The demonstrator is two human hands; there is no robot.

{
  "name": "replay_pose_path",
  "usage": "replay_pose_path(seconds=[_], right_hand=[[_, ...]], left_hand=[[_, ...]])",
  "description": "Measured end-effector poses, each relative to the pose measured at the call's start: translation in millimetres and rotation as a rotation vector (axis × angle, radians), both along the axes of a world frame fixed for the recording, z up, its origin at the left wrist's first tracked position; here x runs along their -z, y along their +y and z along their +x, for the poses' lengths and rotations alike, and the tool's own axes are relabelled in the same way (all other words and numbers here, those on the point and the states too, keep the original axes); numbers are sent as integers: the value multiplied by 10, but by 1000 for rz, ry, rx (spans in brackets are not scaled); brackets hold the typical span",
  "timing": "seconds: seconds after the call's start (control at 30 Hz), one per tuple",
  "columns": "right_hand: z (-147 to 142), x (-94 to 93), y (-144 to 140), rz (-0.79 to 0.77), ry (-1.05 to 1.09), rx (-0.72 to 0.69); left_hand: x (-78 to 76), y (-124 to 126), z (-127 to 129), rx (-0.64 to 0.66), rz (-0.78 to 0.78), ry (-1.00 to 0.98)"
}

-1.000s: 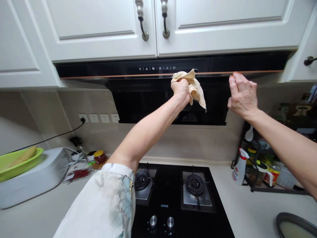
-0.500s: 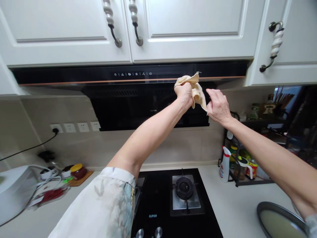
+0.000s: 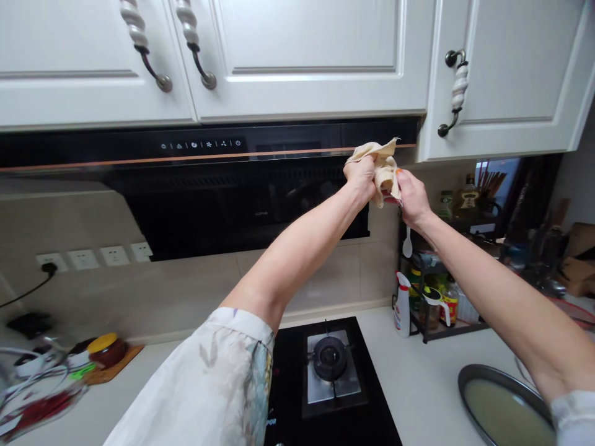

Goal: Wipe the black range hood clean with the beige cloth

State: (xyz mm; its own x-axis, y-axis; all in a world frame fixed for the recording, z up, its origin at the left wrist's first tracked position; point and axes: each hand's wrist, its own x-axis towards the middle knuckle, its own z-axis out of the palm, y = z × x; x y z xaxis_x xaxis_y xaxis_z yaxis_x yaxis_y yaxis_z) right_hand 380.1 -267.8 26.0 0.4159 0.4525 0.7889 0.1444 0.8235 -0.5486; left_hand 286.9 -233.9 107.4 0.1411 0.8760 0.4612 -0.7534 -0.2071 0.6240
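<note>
The crumpled cream-coloured cloth point(image 3: 375, 152) is in the head view, right of centre in the upper half of the frame, in front of the right end of a long black glass range hood point(image 3: 297, 137) with a copper-coloured line along its lower edge. Whether the cloth touches the hood cannot be told. Both hands are on the cloth and close together: the left hand point(image 3: 361, 177) is clamped on its left part, fingers wrapped into the folds, and the right hand point(image 3: 414, 196) grips its right edge, with fingertips showing at the front and beneath. A frayed corner sticks up at the top of the bundle.

White panelled cabinets point(image 3: 320, 90) with beaded handles fill the top of the frame. At lower centre, a black glass cooktop point(image 3: 292, 396) with a round dark burner point(image 3: 330, 358) on a square metal plate is set in a pale surface point(image 3: 413, 384); a white floral sleeve point(image 3: 199, 384) covers part of it. To the right of the cooktop stand a white spray bottle with a red neck point(image 3: 402, 310) and a black metal rack point(image 3: 458, 332) of jars and bottles. At lower right, a dark oval pan point(image 3: 463, 381) holds cloudy liquid. At lower left, a brown jar with a yellow lid point(image 3: 106, 352) stands on a small brown board point(image 3: 126, 362), below a row of white wall sockets point(image 3: 114, 255).
</note>
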Motion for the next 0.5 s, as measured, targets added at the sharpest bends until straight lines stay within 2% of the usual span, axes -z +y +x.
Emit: replay_pose_path(seconds=[0.17, 0.33, 0.43, 0.5], right_hand=[[21, -146, 21, -13, 113, -140], [28, -309, 38, -5, 101, -229], [59, -461, 104, -7, 82, -214], [112, -591, 202, 20, 41, -128]], left_hand=[[-22, -98, 191, 97, 20, 115], [-83, -32, 231, 224, 75, 293], [-86, 11, 115, 307, 197, 374], [-49, 10, -12, 300, 265, 416]])
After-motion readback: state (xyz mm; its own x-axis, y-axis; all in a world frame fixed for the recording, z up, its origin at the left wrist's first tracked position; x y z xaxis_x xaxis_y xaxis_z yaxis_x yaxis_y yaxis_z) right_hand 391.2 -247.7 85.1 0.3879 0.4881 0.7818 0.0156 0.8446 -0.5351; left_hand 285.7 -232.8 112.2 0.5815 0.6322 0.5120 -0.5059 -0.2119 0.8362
